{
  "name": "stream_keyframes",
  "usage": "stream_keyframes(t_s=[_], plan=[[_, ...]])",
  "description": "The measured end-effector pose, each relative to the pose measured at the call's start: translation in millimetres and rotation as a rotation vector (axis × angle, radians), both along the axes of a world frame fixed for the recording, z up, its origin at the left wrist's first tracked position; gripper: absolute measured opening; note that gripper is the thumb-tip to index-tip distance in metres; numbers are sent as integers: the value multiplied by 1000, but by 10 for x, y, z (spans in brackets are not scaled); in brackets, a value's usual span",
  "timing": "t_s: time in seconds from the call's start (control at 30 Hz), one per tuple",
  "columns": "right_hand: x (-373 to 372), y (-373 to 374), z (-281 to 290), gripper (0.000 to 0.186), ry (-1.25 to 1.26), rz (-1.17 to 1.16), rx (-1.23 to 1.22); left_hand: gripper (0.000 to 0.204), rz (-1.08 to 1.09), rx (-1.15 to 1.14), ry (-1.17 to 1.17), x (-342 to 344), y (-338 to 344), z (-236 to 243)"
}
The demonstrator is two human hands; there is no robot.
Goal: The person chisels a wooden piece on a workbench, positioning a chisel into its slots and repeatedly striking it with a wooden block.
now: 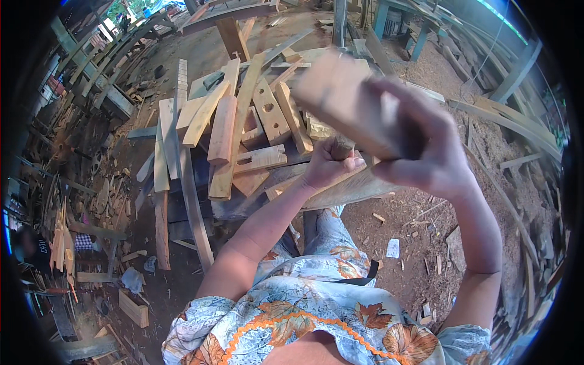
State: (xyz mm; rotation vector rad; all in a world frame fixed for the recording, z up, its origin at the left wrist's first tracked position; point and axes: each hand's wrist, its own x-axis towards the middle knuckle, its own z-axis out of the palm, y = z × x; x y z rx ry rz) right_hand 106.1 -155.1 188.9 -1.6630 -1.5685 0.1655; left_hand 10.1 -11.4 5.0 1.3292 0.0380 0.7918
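Observation:
My left hand (330, 165) is closed around a short wooden piece (342, 145), likely a handle, over a pale board (325, 185) at the front of the wood pile; its lower part is hidden. Above and to its right, my right hand (426, 146) grips a thick wooden block (331, 91), raised and blurred by motion. Whether the block touches the handle is unclear. Just left of my left hand lie a slotted piece (261, 157) and a piece with several round holes (271, 114).
Long planks (193, 204) and offcuts cover the work surface (365, 196). Behind it stands a wooden post (231, 38); a teal frame (417, 42) is at the back right. Scrap timber (134, 307) litters the left side, and a leaning beam (520, 125) lies along the right.

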Motion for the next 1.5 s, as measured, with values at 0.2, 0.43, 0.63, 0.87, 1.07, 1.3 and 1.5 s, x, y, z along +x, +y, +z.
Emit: stream_keyframes(t_s=[0.2,0.43,0.63,0.87,1.07,1.3,1.5], plan=[[15,-62,-265,88,-92,-45,-304,14,56,-63,-82,55,-85,20],[91,-119,-486,90,157,79,304,12,-165,-20,37,0,34,-12],[191,-197,-771,93,374,-118,-125,13,26,-6,138,-43,60,-61],[228,-212,-1727,93,369,-374,-295,14,495,-64,-54,-202,125,-172],[86,-226,-2147,96,153,-439,-500,18,559,-245,-206,-259,192,-45],[92,-216,-2093,98,235,-442,-507,20,417,-108,-188,-103,131,-72],[69,-202,-2092,99,244,-445,-492,17,495,-136,-129,-87,65,-96]])
